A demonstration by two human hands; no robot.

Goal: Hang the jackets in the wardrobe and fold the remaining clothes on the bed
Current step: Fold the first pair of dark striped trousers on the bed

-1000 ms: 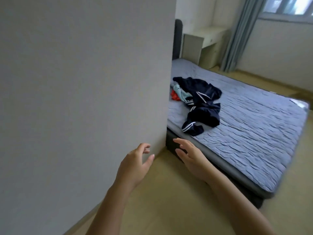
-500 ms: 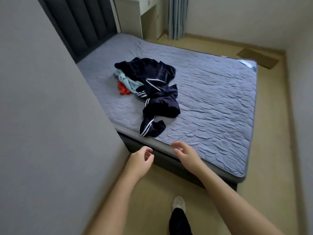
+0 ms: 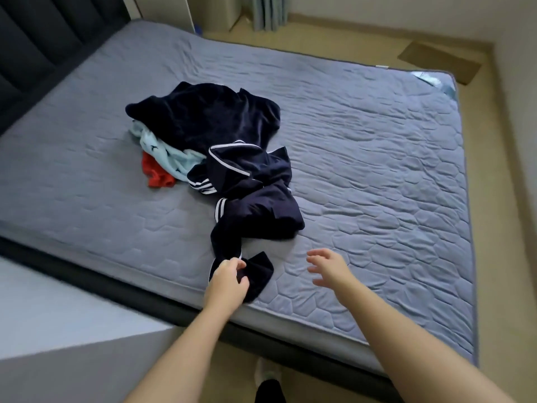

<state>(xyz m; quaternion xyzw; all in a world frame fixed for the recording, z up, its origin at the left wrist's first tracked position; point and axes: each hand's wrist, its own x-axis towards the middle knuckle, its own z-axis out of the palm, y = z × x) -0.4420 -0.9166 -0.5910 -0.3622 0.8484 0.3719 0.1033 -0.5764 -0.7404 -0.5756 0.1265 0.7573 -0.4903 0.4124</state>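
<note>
Left hand point(image 3: 225, 282) is down at the near edge of the bed point(image 3: 377, 175), fingers & thumb curled, pinching the loose end of the navy striped garment point(image 3: 255, 210). That end lies flat on the mattress right by the edge. Right hand point(image 3: 331, 267) hovers just beside it on the right over bare mattress, fingers spread & slightly bent, holding nothing, apart from the cloth. Both forearms are bare, reaching in from the bottom of frame.

Clothes pile sits approx mid-bed, towards the headboard point(image 3: 35, 42) side. Navy striped garment is crumpled w/ white stripes along its edges, and trails from the pile to the near edge as a twisted strip. Behind & partly under it is a dark navy velvety garment point(image 3: 209, 114), bunched, farthest from the person. A light blue garment point(image 3: 165, 152) pokes out on the left from under both dark ones. A red garment point(image 3: 155, 174) sticks out beneath the blue one, touching the mattress. Can't tell what kind of clothing any of these is.

Bed has a grey-blue quilted cover w/ a dark frame point(image 3: 122, 283) below the near edge. A pale grey panel point(image 3: 58, 330) fills the lower-left corner. Tan floor point(image 3: 348, 36) runs round the far side. A flat cardboard piece point(image 3: 438, 62) lies on it nr the bed's far-right corner, w/ a curtain point(image 3: 267, 10) hem at top. One foot point(image 3: 267, 372) in a pale shoe shows on the floor btw the forearms.
</note>
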